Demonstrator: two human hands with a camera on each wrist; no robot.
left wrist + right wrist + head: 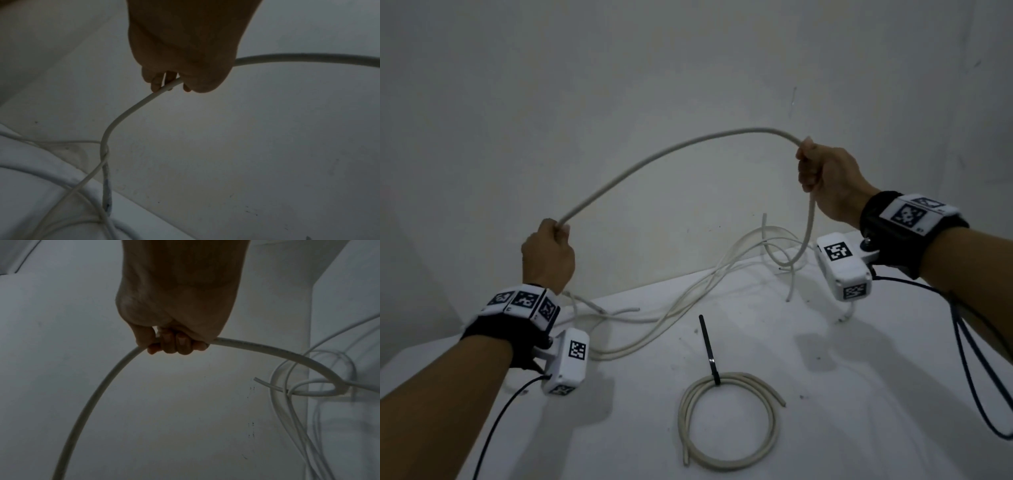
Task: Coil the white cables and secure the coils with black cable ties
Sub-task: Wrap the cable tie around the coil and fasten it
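Observation:
A white cable [654, 160] arches in the air between my two hands, above the table's far side. My left hand [549, 255] grips one part of it in a fist; in the left wrist view the cable [131, 110] drops from the curled fingers [158, 81] toward the table. My right hand [825, 178] holds the cable higher up, fingers [174, 344] curled round it [98, 394], and its tail hangs down to the table. A finished coil [726, 425] bound with a black cable tie [710, 353] lies at the front middle.
Several loose white cables [688, 298] lie tangled across the far part of the white table [859, 394], up against the wall [688, 68]. Dark leads hang from both wrist cameras, one looping at the right [969, 377].

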